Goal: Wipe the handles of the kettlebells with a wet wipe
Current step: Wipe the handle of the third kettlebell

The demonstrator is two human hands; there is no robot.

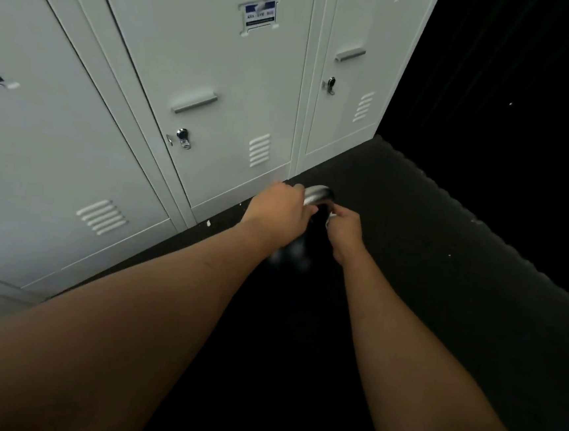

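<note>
While both arms reach down, the left hand (pixel 282 205) grips the kettlebell's silver handle (pixel 316 194) and the right hand (pixel 345 228) pinches a white wet wipe (pixel 329 220) against it, beside the lockers (pixel 198 80); dark floor (pixel 430 228) lies open rightward.

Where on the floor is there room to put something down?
The dark floor right of the right hand looks bare out to its pale edge. It is crowded where both hands meet on the shiny metal kettlebell handle, close to the grey metal lockers. The left hand fills that gap.
</note>
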